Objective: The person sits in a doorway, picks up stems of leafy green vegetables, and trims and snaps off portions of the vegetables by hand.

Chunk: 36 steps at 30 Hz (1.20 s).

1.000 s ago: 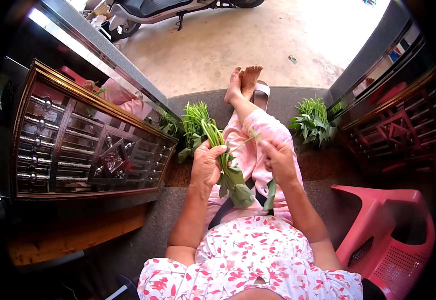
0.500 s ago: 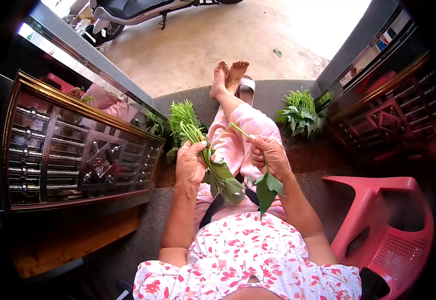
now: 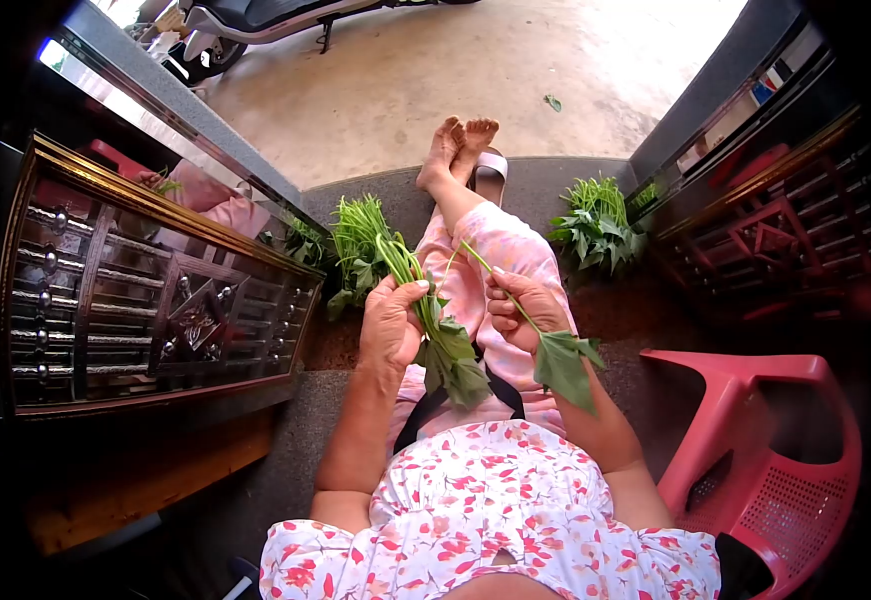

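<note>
My left hand (image 3: 394, 318) is closed around a small bunch of leafy green stems (image 3: 448, 352), with stalks pointing up and broad leaves hanging below. In my right hand (image 3: 528, 308), a single leafy stem (image 3: 564, 362) is pinched between thumb and fingers. Its stalk slants up to the left and its leaf droops over my right forearm. A thin strand shows between the two hands, near the top of the stalk. Both hands are above my lap, over the pink trousers (image 3: 509, 250).
Piles of leafy stems stand on the floor to the left (image 3: 358, 240) and right (image 3: 596, 225) of my legs. A red plastic chair (image 3: 791, 480) is at my right. Dark ornate door panels (image 3: 156, 290) flank me. A parked scooter (image 3: 266, 18) stands outside.
My left hand has shifted slightly right with the bunch. The leaf on the stem in my right hand has swung to the right and up, over my forearm.
</note>
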### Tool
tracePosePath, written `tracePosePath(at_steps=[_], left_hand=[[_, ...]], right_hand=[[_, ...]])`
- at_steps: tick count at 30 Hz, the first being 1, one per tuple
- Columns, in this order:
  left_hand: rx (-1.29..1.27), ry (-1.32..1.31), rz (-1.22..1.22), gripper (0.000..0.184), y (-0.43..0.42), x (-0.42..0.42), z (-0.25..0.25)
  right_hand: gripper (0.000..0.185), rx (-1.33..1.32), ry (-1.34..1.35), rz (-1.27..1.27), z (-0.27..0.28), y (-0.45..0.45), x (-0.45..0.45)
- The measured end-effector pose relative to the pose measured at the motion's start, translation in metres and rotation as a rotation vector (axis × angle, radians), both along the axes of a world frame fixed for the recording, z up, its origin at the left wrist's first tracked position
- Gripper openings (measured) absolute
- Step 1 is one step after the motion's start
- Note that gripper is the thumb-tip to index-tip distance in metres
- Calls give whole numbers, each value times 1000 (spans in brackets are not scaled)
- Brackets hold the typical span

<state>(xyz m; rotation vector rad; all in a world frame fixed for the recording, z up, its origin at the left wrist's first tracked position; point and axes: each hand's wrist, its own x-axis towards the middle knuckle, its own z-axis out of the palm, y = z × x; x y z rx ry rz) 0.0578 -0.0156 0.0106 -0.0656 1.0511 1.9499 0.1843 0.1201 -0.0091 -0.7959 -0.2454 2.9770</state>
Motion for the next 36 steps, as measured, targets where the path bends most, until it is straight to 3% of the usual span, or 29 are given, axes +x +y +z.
tracePosePath(at_steps=[12,21,23,27,34,36], left_hand=[[-23,61,-112,15,3,5,13],[16,-16,40,12,-7,-12,0],[27,-26,84,12,-10,-17,0],[35,-29,154,10,-14,-21,2],[36,-76,147,13,-12,-18,-3],[42,-81,134,13,-11,-17,-3]], right_hand=[[13,-154,22,107,31,-6,-4],[10,-55,152,174,27,-8,0],[14,82,-19,50,29,-2,3],[13,89,-159,-195,10,17,8],[12,51,-145,-261,-8,24,14],[12,61,-262,-285,-9,23,11]])
